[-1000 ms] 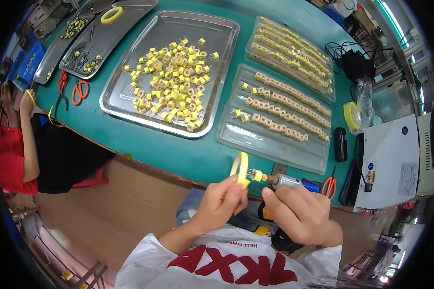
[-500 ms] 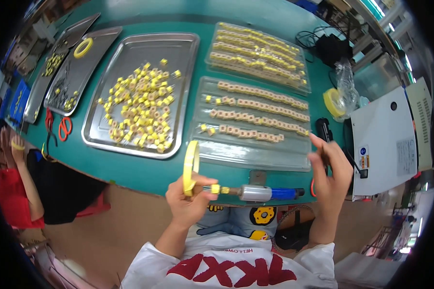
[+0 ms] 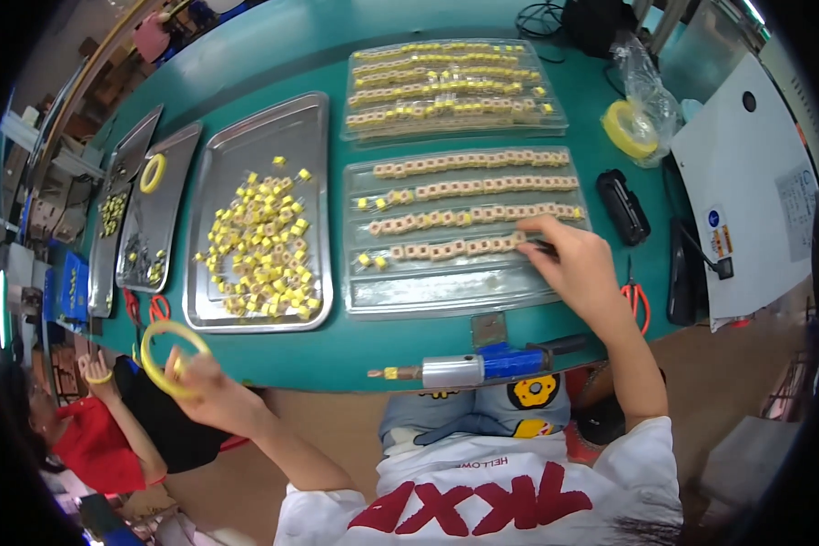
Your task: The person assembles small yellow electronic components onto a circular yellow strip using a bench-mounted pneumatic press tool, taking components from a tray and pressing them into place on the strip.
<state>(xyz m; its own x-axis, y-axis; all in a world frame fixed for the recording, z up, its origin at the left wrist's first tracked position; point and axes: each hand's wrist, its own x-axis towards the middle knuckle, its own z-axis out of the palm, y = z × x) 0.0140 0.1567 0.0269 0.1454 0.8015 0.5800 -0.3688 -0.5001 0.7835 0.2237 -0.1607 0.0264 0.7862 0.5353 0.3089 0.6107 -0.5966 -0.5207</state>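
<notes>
My right hand point(image 3: 578, 273) is over the clear plastic tray point(image 3: 482, 293), its thumb and fingers pinched at the right end of the nearest row of small tan-and-yellow coil components point(image 3: 460, 247). Part of what it grips hides behind the fingertips. My left hand point(image 3: 211, 393) is off the table's front edge, below the metal tray, with a roll of yellow tape point(image 3: 162, 387) around its fingers. Those fingers are smeared by motion. Between the hands lies a silver-and-blue spindle tool point(image 3: 455, 369), bearing a small yellow piece point(image 3: 391, 373) near its tip.
A metal tray point(image 3: 194, 314) holds a heap of yellow components point(image 3: 264, 246). Further left stand narrower trays point(image 3: 168, 150) and orange-handled scissors point(image 3: 159, 307). Filled plastic trays point(image 3: 450, 86) are stacked behind. A white machine point(image 3: 746, 200) stands right. A co-worker in red point(image 3: 100, 446) sits left.
My left hand has moved left, away from the spindle tip, carrying the tape roll. My right hand has come to the end of the nearest component row. The view has shifted.
</notes>
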